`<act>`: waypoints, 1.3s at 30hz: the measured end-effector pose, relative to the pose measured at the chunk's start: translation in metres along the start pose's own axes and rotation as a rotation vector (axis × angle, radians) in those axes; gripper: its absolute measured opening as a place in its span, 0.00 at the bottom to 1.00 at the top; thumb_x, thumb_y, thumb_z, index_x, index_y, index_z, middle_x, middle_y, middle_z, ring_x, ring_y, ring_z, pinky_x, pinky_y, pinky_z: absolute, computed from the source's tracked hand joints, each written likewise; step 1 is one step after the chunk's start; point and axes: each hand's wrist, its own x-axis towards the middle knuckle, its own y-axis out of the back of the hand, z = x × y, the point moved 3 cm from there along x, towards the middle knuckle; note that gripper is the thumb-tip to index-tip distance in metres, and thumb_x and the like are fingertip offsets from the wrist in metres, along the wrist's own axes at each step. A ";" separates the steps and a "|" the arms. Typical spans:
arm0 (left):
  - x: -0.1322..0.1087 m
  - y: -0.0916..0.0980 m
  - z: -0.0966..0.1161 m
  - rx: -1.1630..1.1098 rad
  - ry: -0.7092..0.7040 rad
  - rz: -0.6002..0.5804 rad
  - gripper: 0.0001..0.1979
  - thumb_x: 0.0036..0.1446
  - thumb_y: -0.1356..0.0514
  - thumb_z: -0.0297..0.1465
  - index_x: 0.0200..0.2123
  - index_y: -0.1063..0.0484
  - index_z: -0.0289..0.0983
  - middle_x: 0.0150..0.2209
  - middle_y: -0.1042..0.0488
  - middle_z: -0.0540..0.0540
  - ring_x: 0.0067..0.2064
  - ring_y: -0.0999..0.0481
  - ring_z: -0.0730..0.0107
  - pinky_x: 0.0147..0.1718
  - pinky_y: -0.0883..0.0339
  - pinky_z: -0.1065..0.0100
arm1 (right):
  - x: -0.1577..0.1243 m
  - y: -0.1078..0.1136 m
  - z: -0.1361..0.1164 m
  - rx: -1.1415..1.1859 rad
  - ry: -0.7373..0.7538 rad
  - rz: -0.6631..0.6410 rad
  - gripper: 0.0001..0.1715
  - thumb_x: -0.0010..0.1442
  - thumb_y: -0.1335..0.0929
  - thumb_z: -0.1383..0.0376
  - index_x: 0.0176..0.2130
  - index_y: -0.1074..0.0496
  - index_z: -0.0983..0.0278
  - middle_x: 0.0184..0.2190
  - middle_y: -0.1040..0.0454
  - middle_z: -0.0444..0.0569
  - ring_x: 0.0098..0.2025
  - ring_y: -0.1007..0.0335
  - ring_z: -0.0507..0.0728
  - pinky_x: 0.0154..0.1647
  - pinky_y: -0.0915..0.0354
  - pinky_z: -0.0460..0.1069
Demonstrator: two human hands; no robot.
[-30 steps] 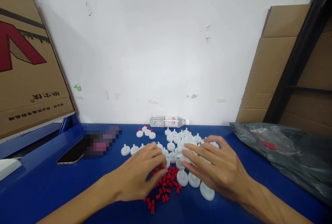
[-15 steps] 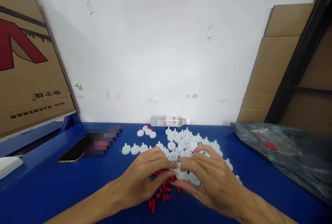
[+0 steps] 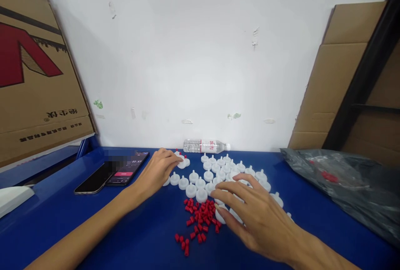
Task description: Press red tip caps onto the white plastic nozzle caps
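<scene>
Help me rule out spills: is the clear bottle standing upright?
No, the clear bottle lies on its side on the blue table.

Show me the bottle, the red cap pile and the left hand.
Bottle (image 3: 205, 146), head view: on its label.
Red cap pile (image 3: 203, 213), head view: on caps mid-pile.
Left hand (image 3: 158, 167), head view: on its back.

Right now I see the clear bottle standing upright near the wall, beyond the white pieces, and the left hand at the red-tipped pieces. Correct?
Not quite: in the head view, the clear bottle lies on its side near the wall, beyond the white pieces. The left hand is at the red-tipped pieces.
</scene>
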 end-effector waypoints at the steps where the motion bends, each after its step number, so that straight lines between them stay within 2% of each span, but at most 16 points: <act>1: -0.001 -0.003 -0.001 -0.011 -0.004 -0.033 0.15 0.73 0.47 0.33 0.46 0.19 0.39 0.42 0.20 0.42 0.45 0.27 0.57 0.46 0.35 0.58 | 0.000 0.000 0.000 -0.005 0.001 -0.001 0.13 0.72 0.39 0.71 0.52 0.30 0.64 0.43 0.20 0.48 0.45 0.23 0.56 0.56 0.38 0.57; 5: -0.003 -0.010 0.001 -0.062 -0.013 -0.136 0.15 0.73 0.46 0.34 0.48 0.19 0.42 0.44 0.19 0.44 0.46 0.27 0.60 0.48 0.33 0.61 | -0.002 -0.002 0.001 -0.013 -0.001 -0.018 0.13 0.73 0.39 0.70 0.52 0.30 0.63 0.42 0.20 0.49 0.45 0.23 0.56 0.56 0.38 0.57; 9: -0.001 -0.007 0.000 -0.096 0.040 -0.154 0.17 0.75 0.49 0.38 0.54 0.22 0.43 0.49 0.19 0.45 0.50 0.25 0.60 0.51 0.32 0.62 | -0.004 -0.005 0.002 -0.010 -0.005 -0.039 0.12 0.73 0.39 0.69 0.51 0.29 0.63 0.42 0.21 0.49 0.44 0.24 0.56 0.56 0.39 0.58; 12: 0.001 0.000 -0.007 -0.090 0.122 -0.127 0.22 0.76 0.54 0.41 0.55 0.23 0.41 0.52 0.21 0.42 0.55 0.26 0.56 0.55 0.32 0.58 | -0.004 -0.007 0.002 -0.004 -0.006 -0.048 0.12 0.73 0.39 0.69 0.51 0.29 0.63 0.42 0.21 0.49 0.43 0.24 0.56 0.56 0.39 0.58; 16: 0.000 0.006 -0.023 -0.060 0.229 -0.115 0.28 0.75 0.58 0.44 0.56 0.24 0.38 0.58 0.24 0.40 0.63 0.31 0.50 0.64 0.40 0.51 | -0.004 -0.007 0.001 0.004 -0.012 -0.052 0.12 0.73 0.39 0.69 0.50 0.29 0.63 0.41 0.21 0.49 0.42 0.24 0.56 0.55 0.38 0.58; 20: -0.007 0.003 -0.035 -0.047 0.330 -0.155 0.33 0.75 0.64 0.47 0.58 0.24 0.40 0.60 0.25 0.42 0.65 0.31 0.48 0.64 0.40 0.49 | -0.005 -0.008 0.001 0.008 -0.016 -0.064 0.12 0.73 0.39 0.68 0.50 0.29 0.63 0.40 0.21 0.49 0.42 0.24 0.56 0.54 0.37 0.58; 23: -0.008 0.000 -0.038 -0.047 0.331 -0.179 0.32 0.75 0.63 0.48 0.58 0.24 0.40 0.59 0.23 0.42 0.63 0.29 0.50 0.63 0.38 0.52 | -0.005 -0.008 0.001 0.008 -0.015 -0.068 0.11 0.73 0.39 0.69 0.49 0.28 0.63 0.40 0.21 0.48 0.41 0.23 0.56 0.54 0.36 0.58; 29: 0.000 0.001 -0.036 -0.042 0.276 -0.171 0.30 0.72 0.56 0.49 0.42 0.19 0.38 0.45 0.18 0.42 0.53 0.23 0.52 0.58 0.34 0.57 | -0.006 -0.009 0.001 0.019 -0.021 -0.077 0.11 0.73 0.39 0.68 0.50 0.28 0.62 0.39 0.21 0.48 0.40 0.24 0.55 0.54 0.36 0.57; 36: -0.002 0.005 -0.039 -0.028 0.346 -0.142 0.34 0.74 0.62 0.49 0.49 0.18 0.40 0.46 0.17 0.43 0.52 0.21 0.52 0.52 0.30 0.59 | -0.007 -0.009 0.002 0.032 -0.015 -0.074 0.12 0.73 0.39 0.68 0.50 0.29 0.62 0.39 0.21 0.48 0.39 0.25 0.55 0.54 0.38 0.57; 39: 0.000 0.007 -0.042 -0.013 0.327 -0.116 0.32 0.74 0.58 0.49 0.44 0.17 0.39 0.42 0.17 0.42 0.45 0.19 0.52 0.47 0.28 0.60 | -0.005 -0.007 0.001 0.029 -0.011 -0.068 0.12 0.73 0.39 0.69 0.50 0.29 0.62 0.39 0.21 0.47 0.39 0.24 0.55 0.53 0.37 0.56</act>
